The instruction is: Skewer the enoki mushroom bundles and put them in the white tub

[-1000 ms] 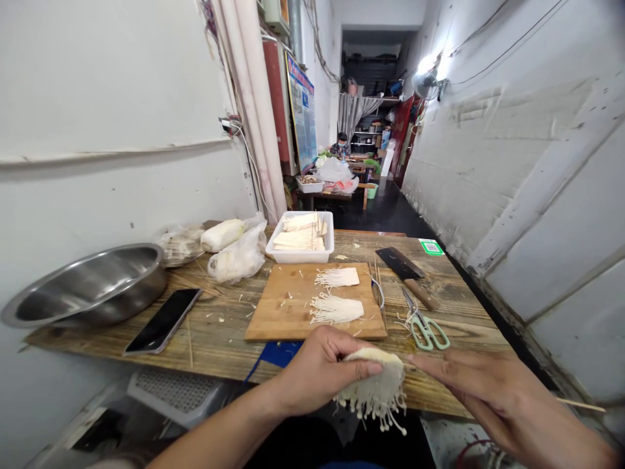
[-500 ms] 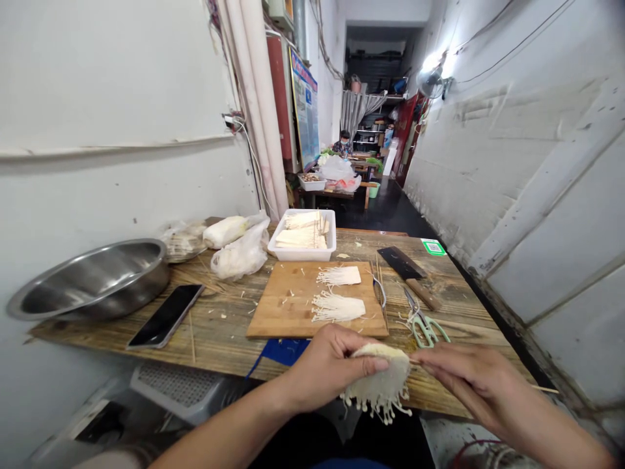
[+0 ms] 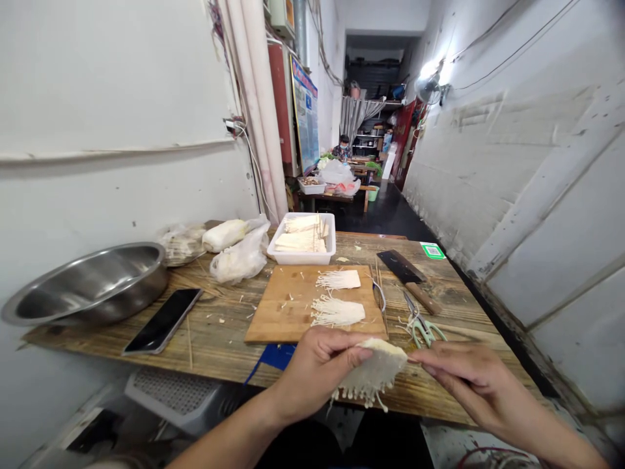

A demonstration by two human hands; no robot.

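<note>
My left hand (image 3: 315,368) pinches a flat bunch of enoki mushrooms (image 3: 375,370) between thumb and fingers, above the table's near edge. Its cut base faces up and the thin caps hang down. My right hand (image 3: 471,374) is closed on a thin skewer (image 3: 414,361) whose tip meets the right side of the bunch; how far it goes in is hidden. Beyond my hands, two flattened enoki portions (image 3: 339,311) lie on a wooden cutting board (image 3: 276,316). Loose skewers (image 3: 383,316) rest along the board's right edge.
Right of the board lie a cleaver (image 3: 401,267) and green-handled scissors (image 3: 422,326). Behind it stands a white tray (image 3: 303,258) of enoki. At left are a steel basin (image 3: 92,286), a phone (image 3: 163,321) and bagged mushrooms (image 3: 239,260). A person (image 3: 343,150) sits far back.
Both hands have shifted slightly left with the enoki bunch, which is tilted so its caps are less visible. The skewer tip stays at its right side. The camera view has moved a little.
</note>
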